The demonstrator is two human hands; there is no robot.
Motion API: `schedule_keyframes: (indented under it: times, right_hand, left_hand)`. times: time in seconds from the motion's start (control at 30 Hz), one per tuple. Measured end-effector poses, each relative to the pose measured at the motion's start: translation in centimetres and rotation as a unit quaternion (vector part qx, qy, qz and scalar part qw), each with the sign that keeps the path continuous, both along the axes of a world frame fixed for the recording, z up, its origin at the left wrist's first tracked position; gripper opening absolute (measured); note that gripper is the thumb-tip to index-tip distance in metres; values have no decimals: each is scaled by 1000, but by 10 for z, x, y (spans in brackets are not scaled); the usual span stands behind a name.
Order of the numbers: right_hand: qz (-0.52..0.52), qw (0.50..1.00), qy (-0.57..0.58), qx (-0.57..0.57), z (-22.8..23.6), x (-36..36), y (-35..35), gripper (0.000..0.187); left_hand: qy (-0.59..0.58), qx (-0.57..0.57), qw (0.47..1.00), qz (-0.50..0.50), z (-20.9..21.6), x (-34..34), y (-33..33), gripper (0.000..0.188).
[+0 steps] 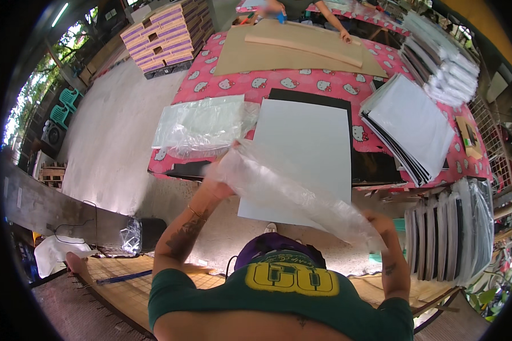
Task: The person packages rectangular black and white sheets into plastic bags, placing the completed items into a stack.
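Observation:
Stretched between my two hands is a clear plastic sleeve (290,187), slanting down from left to right. My left hand (219,182), slightly blurred, is closed on its left end. At the other end my right hand (378,224) grips the plastic, its fingers partly hidden. Under the sleeve lies a large pale grey-white board (307,136), which sticks out over the table's near edge. The edge of a black sheet (313,98) shows behind it. To the left of the board, a pile of clear plastic sleeves (199,122) rests on the table.
A pink patterned cloth covers the table (261,83). Wrapped boards (409,125) are stacked at its right; more wrapped boards (449,236) stand upright below. Across the table, another person's hand (345,36) touches brown cardboard (301,42). Boxes (165,37) are piled at far left.

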State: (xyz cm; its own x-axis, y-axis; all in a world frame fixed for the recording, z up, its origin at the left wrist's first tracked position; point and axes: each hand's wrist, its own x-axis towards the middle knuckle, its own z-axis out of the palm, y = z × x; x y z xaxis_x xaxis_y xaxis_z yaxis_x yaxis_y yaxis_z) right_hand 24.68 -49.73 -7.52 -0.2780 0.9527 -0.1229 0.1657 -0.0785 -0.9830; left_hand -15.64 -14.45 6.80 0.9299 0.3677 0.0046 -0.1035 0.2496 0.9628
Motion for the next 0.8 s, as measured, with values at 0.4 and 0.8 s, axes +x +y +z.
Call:
schedule_keyframes:
  times: [0.4, 0.8]
  right_hand:
    - [-258, 872, 414, 30, -4, -58, -17, 45]
    - [-179, 837, 507, -102, 55, -111, -35, 33]
  left_hand:
    - [132, -23, 976, -169, -69, -65, -3, 42]
    - [39, -353, 934, 36, -84, -127, 0, 33]
